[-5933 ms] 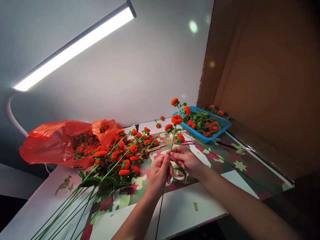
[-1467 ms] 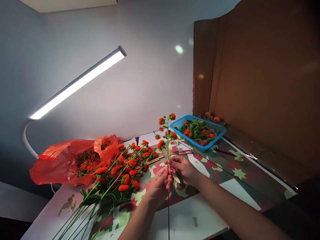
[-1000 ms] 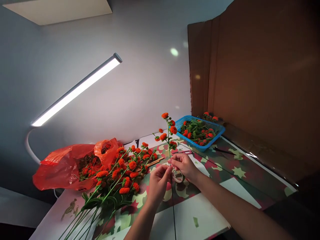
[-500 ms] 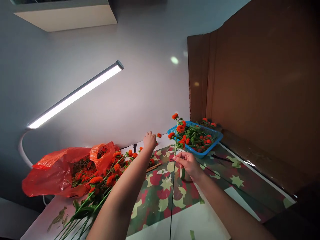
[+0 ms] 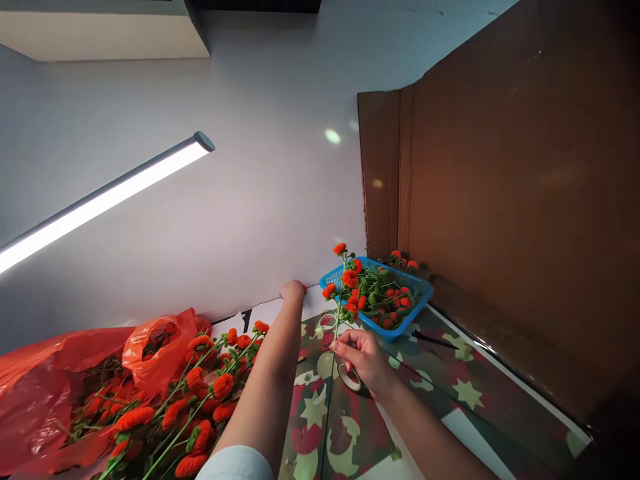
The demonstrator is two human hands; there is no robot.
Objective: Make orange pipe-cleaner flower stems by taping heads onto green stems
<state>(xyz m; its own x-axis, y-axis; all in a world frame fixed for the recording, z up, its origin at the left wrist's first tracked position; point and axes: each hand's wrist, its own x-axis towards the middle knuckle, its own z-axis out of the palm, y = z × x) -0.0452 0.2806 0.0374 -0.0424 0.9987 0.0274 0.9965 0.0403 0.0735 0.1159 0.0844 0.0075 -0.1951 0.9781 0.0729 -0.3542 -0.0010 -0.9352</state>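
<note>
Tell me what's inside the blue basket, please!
Orange flowers and tangled green stems lie inside the blue basket. They cover its bottom, so I can't see what's underneath. The flower sprig in the right hand hides some too.

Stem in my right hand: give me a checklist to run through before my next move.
1. Stem held: ok, pinched in the right hand.
2. Left hand grip: cannot tell, its fingers are hidden; an orange bloom shows beside it.
3. Stem's blooms apart from basket: cannot tell, they overlap in view.
4. Flower pile fully visible: not ok, left arm covers part.
5. Nearer tape roll in view: ok, below the right hand's fingertips.
</note>
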